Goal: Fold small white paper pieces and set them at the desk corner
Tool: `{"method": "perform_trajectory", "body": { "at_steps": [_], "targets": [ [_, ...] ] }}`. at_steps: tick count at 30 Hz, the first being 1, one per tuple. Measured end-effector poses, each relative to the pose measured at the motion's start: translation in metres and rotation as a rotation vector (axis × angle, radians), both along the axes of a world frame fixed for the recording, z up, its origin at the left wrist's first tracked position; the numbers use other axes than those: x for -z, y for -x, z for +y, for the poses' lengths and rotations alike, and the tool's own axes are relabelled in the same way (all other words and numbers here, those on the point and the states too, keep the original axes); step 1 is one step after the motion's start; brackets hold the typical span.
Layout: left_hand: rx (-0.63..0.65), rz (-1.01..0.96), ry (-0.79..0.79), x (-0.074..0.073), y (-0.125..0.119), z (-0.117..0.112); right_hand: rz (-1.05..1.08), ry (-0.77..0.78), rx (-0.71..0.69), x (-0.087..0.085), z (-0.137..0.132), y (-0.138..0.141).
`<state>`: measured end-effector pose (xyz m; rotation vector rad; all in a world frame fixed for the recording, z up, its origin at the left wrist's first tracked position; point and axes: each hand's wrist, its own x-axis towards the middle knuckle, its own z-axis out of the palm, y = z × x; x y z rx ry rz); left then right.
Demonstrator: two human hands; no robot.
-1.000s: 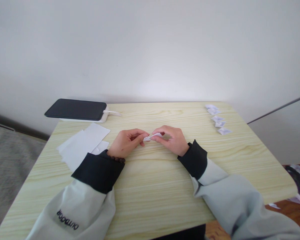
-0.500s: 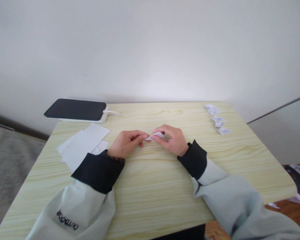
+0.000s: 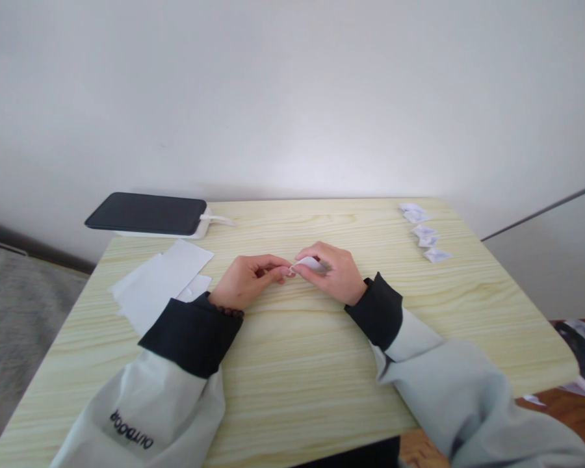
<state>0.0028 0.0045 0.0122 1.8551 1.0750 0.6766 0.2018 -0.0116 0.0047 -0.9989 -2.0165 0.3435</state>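
Between my two hands, above the middle of the table, is a small folded piece of white paper [image 3: 311,262]. My left hand [image 3: 249,278] pinches its left tip between thumb and forefinger. With thumb and fingers, my right hand [image 3: 335,272] grips the wider right part. Fingers hide some of the paper, so its full shape cannot be made out. Left of my left hand lie several flat white paper sheets [image 3: 170,276], overlapping, partly under my left cuff.
A black phone [image 3: 147,213] rests on a white block with a white cable [image 3: 221,220] at the table's back left. Several folded paper pieces [image 3: 437,255] stand in a row at the back right. A white wall [image 3: 292,97] rises behind the wood-grain table [image 3: 302,377].
My left fingers have closed further over the paper's left tip, so less of it shows there. My right hand and the things on the table stay nearly in place.
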Motion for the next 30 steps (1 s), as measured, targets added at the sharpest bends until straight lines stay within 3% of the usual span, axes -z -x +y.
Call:
{"method": "perform_trajectory", "body": {
  "at_steps": [13, 19, 26, 30],
  "targets": [
    [-0.014, 0.070, -0.134, 0.0004, -0.0025, -0.0037, -0.015, 0.012, -0.005, 0.0026, 0.0008, 0.0017],
    [-0.031, 0.045, -0.093, 0.0006, -0.0029, -0.0020, 0.020, 0.105, 0.081, 0.0018, 0.0007, 0.0011],
    [-0.014, 0.090, -0.068, 0.0005, -0.0023, -0.0015, 0.037, 0.107, 0.036, 0.0010, 0.0012, -0.0001],
    [-0.067, 0.115, -0.121, -0.0007, -0.0049, -0.0030, 0.050, 0.103, 0.025, 0.0003, 0.0006, 0.0014]
  ]
}}
